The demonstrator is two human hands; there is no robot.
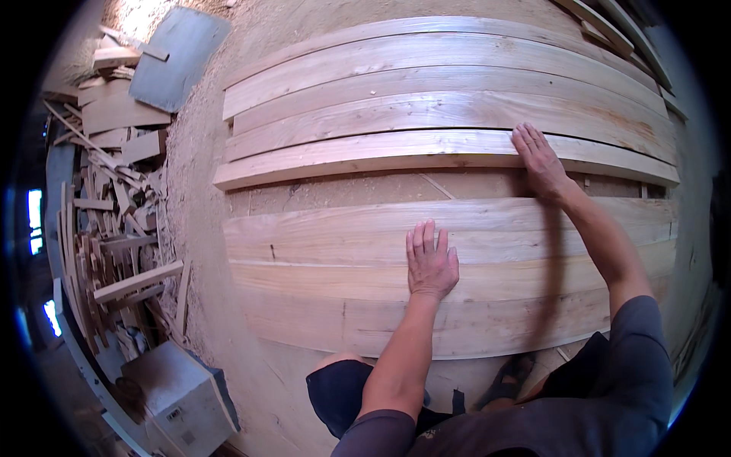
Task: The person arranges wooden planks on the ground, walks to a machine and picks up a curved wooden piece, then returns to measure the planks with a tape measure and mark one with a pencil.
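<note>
My left hand (432, 263) lies flat on the near group of pale wooden boards (320, 278), its fingers stretched out and pointing away from me. Farther off, my right hand (539, 160) rests its extended fingers on the top of the nearest plank (365, 152) in the far group. That plank is thick, with its front edge showing. Behind it, several more long planks (426, 80) lie side by side, with a narrow dark slit after the nearest one. A strip of dusty ground separates the two groups. Neither hand has anything in its fingers.
A heap of wood offcuts (126, 206) fills the left side, with a grey sheet (179, 57) at its far end. A light metal box (183, 396) stands at the lower left. More timber (609, 30) lies at the far right. Sawdust covers the ground (202, 152).
</note>
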